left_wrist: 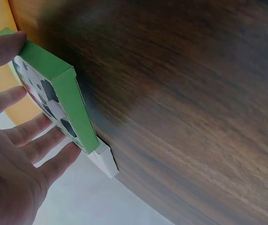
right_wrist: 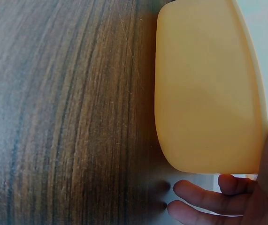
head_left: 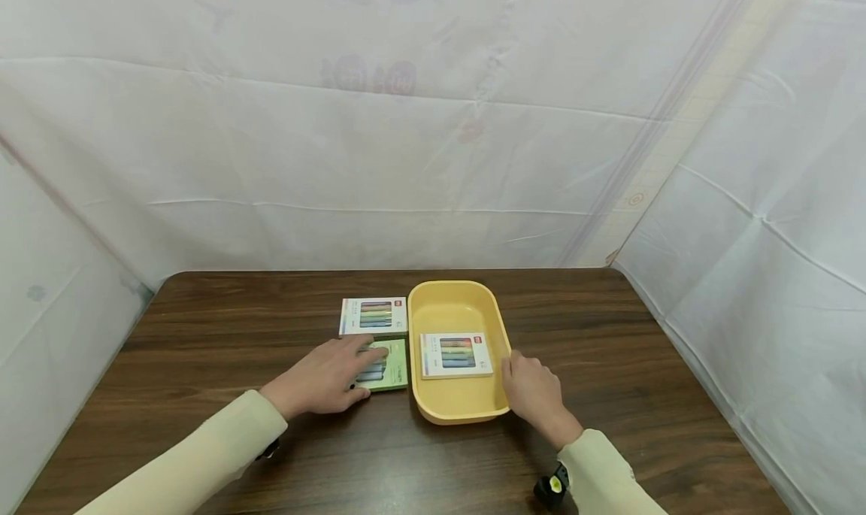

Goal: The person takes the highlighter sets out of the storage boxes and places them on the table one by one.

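While my right hand [head_left: 534, 387] was clamped on the right side of the yellow bin [head_left: 449, 313], its fingers curled at the wall, my left hand [head_left: 319, 380] lay across the green box [head_left: 396, 366] with its fingers spread apart and fairly straight, the thumb at the near edge and the other fingertips toward the far one. That box rested flat on the tabletop [head_left: 365, 474], just left of the bin and on the near side of a white box [head_left: 373, 317], which also lay beside the bin. A second white box [head_left: 457, 355] lay flat inside the bin, face up, with bare floor around it. I judged the step in hand to be taking hold of the green box while I steadied the bin. To my mind, the next move called for drawing thumb and fingers in on the box's two opposite edges, firmly enough to control it yet gently enough not to dent the card. Because the boxes and the bin sat so close together, I reckoned a careless sideways push could nudge the white box or jam the green one against the bin's wall.
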`<state>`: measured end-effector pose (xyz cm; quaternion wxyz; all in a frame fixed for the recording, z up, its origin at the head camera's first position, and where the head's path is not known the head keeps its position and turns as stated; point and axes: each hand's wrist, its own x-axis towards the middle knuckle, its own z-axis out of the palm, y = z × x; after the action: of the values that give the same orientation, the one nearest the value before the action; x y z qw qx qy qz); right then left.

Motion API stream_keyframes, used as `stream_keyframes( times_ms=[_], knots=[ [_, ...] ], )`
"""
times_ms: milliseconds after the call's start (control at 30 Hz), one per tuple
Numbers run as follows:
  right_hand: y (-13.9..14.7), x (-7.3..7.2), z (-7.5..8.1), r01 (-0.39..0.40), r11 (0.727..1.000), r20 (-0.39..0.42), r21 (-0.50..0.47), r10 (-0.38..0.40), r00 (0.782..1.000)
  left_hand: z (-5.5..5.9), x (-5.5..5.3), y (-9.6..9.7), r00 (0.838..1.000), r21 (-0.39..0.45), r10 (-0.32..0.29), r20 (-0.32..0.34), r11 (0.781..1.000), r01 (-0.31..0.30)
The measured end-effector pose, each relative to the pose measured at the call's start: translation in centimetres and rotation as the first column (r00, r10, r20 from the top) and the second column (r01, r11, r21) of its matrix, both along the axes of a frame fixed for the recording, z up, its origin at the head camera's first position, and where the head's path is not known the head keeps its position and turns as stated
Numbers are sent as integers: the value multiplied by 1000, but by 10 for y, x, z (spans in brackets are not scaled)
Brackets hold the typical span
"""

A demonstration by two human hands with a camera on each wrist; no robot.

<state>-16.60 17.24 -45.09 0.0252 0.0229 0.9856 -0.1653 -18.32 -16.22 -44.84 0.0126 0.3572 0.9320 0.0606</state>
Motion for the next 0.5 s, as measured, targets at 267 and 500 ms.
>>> stream_keyframes(
  times_ms=[267, 500],
  knots=[
    [1, -1, -2, 5, 1000, 9, -2, -5, 1000, -3, -2, 4, 1000, -11, -1, 17, 1000, 1],
    [1, -1, -3, 1, 1000, 1, -8, -1, 1000, -7, -1, 7, 999, -15, 4, 39, 1000, -4]
  ],
)
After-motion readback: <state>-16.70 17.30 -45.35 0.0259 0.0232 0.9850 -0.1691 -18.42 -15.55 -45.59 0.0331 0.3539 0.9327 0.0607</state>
